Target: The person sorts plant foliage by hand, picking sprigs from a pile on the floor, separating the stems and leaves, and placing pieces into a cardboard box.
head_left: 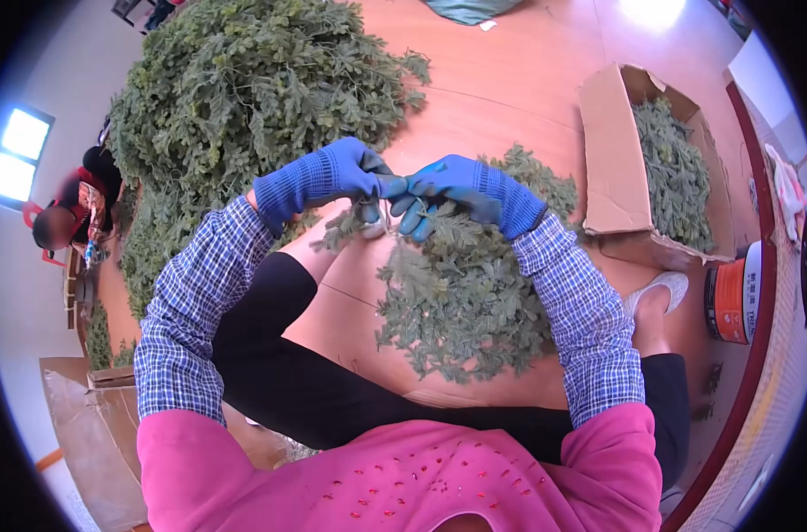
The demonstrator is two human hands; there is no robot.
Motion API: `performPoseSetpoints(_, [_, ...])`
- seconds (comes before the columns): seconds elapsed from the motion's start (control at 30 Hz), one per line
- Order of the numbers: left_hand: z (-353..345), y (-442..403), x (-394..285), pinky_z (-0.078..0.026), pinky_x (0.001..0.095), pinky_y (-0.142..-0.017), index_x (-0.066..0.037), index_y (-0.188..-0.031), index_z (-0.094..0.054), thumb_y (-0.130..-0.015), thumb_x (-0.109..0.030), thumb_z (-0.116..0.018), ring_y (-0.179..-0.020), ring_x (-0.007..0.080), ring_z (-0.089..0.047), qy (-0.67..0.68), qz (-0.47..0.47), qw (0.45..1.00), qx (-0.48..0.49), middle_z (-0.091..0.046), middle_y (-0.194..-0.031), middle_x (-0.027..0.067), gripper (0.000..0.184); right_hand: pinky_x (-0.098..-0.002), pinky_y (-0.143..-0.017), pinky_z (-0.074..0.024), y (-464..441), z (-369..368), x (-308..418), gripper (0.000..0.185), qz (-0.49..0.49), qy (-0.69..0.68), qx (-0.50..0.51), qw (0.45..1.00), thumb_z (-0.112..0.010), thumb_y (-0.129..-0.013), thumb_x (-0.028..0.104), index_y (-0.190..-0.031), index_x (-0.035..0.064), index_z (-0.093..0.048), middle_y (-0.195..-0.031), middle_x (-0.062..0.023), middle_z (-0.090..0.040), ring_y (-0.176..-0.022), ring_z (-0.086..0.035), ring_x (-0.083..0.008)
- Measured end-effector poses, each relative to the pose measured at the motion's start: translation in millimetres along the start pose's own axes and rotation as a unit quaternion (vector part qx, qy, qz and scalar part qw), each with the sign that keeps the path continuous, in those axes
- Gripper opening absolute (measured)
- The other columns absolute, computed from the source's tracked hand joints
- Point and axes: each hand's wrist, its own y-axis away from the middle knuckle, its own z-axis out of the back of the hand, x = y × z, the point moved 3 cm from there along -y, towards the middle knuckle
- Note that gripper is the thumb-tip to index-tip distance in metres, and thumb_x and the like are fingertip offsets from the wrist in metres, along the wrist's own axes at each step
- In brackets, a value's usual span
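Both my hands wear blue knitted work gloves and meet in front of me, fingertips touching. My left hand [357,177] is closed in a pinch on the thin stems of a green artificial-looking sprig [340,232]. Beside it, my right hand [439,188] pinches the stem end of another leafy sprig [457,232], which hangs below the fingers. The exact point where the stems meet is partly hidden by the gloves. Under my hands, a small pile of the same greenery [470,310] lies on the floor between my legs.
A large heap of greenery [253,97] rises at the left. An open cardboard box [609,160] with sprigs inside stands at the right, near an orange-and-white bucket [736,297]. Another person [80,208] sits far left. More cardboard [89,434] lies at lower left.
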Motion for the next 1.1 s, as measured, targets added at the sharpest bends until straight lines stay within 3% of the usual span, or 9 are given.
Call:
performPoseSetpoints(0.23, [-2.9, -0.4, 27.4, -0.050, 0.0241, -0.067, 0.001, -0.098, -0.071, -0.086, -0.022, -0.067, -0.069, 0.0083, -0.059, 0.113, 0.093, 0.988, -0.038, -0.070, -0.082, 0.0057, 0.027, -0.0295, -0.089, -0.0483, 7.0, 9.5, -35.7, 0.043, 0.235, 0.149, -0.045, 0.959, -0.052, -0.094, 0.026, -0.128, 0.0002, -0.054, -0.117, -0.0104, -0.063, -0.097, -0.061, -0.0139])
performPoseSetpoints(0.27, [-1.6, -1.3, 29.6, -0.050, 0.0239, -0.068, 0.001, -0.100, -0.070, -0.085, -0.021, -0.067, -0.071, 0.0085, -0.059, 0.099, 0.062, 0.993, -0.034, -0.070, -0.085, 0.0060, 0.027, -0.0290, -0.090, -0.0477, 5.5, 3.9, -37.5, 0.049, 0.021, 0.016, -0.062, 0.998, -0.059, -0.092, 0.033, -0.127, -0.0001, -0.055, -0.116, -0.0098, -0.064, -0.100, -0.060, -0.0123])
performPoseSetpoints(0.43, [-8.8, 0.9, 36.4, -0.051, 0.0257, -0.076, 0.001, -0.105, -0.067, -0.089, -0.020, -0.059, -0.079, 0.0092, -0.061, 0.221, 0.018, 0.974, 0.037, -0.070, -0.099, 0.0059, 0.028, -0.0257, -0.083, -0.0506, 2.0, 1.6, -41.1, 0.046, 0.062, -0.049, -0.029, 0.996, -0.060, -0.091, 0.033, -0.122, -0.0011, -0.058, -0.105, -0.0111, -0.068, -0.093, -0.062, -0.0112])
performPoseSetpoints(0.47, [-10.0, 11.1, 13.9, -0.052, 0.0261, -0.076, 0.001, -0.104, -0.067, -0.093, -0.024, -0.055, -0.077, 0.0087, -0.061, -0.025, -0.189, 0.982, -0.004, -0.070, -0.097, 0.0071, 0.030, -0.0242, -0.078, -0.0524, 1.4, 3.4, -40.7, 0.042, 0.074, -0.002, -0.050, 0.996, -0.060, -0.092, 0.029, -0.120, -0.0016, -0.060, -0.099, -0.0113, -0.069, -0.087, -0.063, -0.0109])
performPoseSetpoints(0.6, [-16.4, 9.7, 19.3, -0.051, 0.0250, -0.069, 0.000, -0.101, -0.070, -0.093, -0.028, -0.059, -0.072, 0.0066, -0.058, 0.171, 0.058, 0.981, -0.076, -0.070, -0.086, 0.0061, 0.031, -0.0237, -0.059, -0.0525, 4.3, 8.1, -21.5, 0.036, -0.019, 0.000, -0.190, 0.982, -0.058, -0.089, 0.020, -0.116, -0.0029, -0.062, -0.089, -0.0118, -0.070, -0.068, -0.063, -0.0107])
performPoseSetpoints(0.77, [-37.2, -6.6, 23.5, -0.050, 0.0244, -0.058, 0.001, -0.097, -0.071, -0.083, -0.021, -0.073, -0.062, 0.0074, -0.058, 0.112, 0.078, 0.959, -0.250, -0.068, -0.077, 0.0047, 0.026, -0.0226, -0.059, -0.0511, 16.9, 1.1, -6.8, 0.040, 0.136, 0.104, -0.137, 0.976, -0.057, -0.092, 0.033, -0.111, -0.0014, -0.065, -0.084, -0.0085, -0.068, -0.069, -0.062, -0.0097])
performPoseSetpoints(0.83, [-46.0, -7.9, 19.0, -0.049, 0.0240, -0.056, 0.002, -0.096, -0.070, -0.081, -0.020, -0.075, -0.060, 0.0075, -0.058, 0.166, 0.092, 0.938, -0.290, -0.068, -0.078, 0.0048, 0.027, -0.0243, -0.060, -0.0509, 5.6, -12.7, -15.9, 0.036, -0.115, 0.040, -0.097, 0.988, -0.058, -0.091, 0.030, -0.104, -0.0023, -0.067, -0.077, -0.0058, -0.066, -0.068, -0.061, -0.0096])
performPoseSetpoints(0.87, [-48.6, -10.7, 20.6, -0.050, 0.0236, -0.057, 0.002, -0.099, -0.069, -0.081, -0.020, -0.075, -0.062, 0.0082, -0.060, 0.158, 0.101, 0.935, -0.301, -0.068, -0.079, 0.0050, 0.028, -0.0264, -0.054, -0.0498, -3.0, -18.1, -28.3, 0.029, -0.058, -0.024, -0.113, 0.992, -0.063, -0.087, 0.025, -0.085, -0.0036, -0.068, -0.068, -0.0067, -0.064, -0.060, -0.062, -0.0111])
performPoseSetpoints(1.1, [-51.8, -14.6, 36.9, -0.053, 0.0244, -0.062, 0.001, -0.104, -0.067, -0.082, -0.014, -0.071, -0.068, 0.0100, -0.062, 0.344, 0.023, 0.923, -0.172, -0.068, -0.083, 0.0024, 0.027, -0.0247, -0.047, -0.0441, -9.6, -21.1, -42.0, 0.022, -0.025, -0.130, -0.154, 0.979, -0.073, -0.077, 0.010, -0.094, -0.0030, -0.069, -0.069, -0.0045, -0.064, -0.055, -0.054, -0.0072])
